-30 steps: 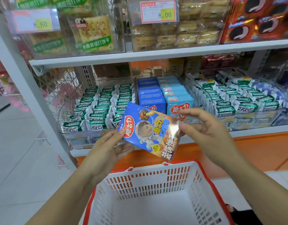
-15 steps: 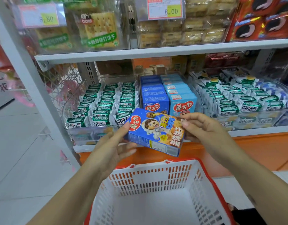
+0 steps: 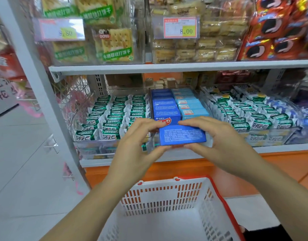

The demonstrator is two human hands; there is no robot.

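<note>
Blue snack box (image 3: 182, 135): off the shelf, held in the air between both hands, just in front of the lower shelf (image 3: 285, 147). Broad face with small white print turned up, long side running left to right, roughly level. Above and beyond the far rim of the shopping basket (image 3: 167, 197), not inside it.

Left hand (image 3: 137, 145): gripping the box's left end, fingertips curled onto the far edge, thumb pressed against the near edge.

Right hand (image 3: 217, 141): gripping the right end likewise, fingers laid over the far top edge, thumb tucked beneath the near edge. Both forearms reaching in from the bottom of the view.

Shopping basket: white slotted plastic with a red rim, directly below the hands.

Behind the held box: row of dark blue boxes (image 3: 165, 108), front one showing a red logo, just beside a row of light blue boxes (image 3: 191, 106) on its right.

Either side of those rows: green-and-white wrapped snacks in ranks, one lot to the left (image 3: 115, 117), one to the right (image 3: 245, 110).

Upper shelf (image 3: 167, 67): soda cracker packs (image 3: 115, 44) at left, pale biscuit packs (image 3: 201, 49) in the middle, red sandwich-cookie packs (image 3: 274, 32) at right. Price tags reading 8.80 (image 3: 63, 31) and 8.00 (image 3: 181, 27) on the bin fronts
</note>
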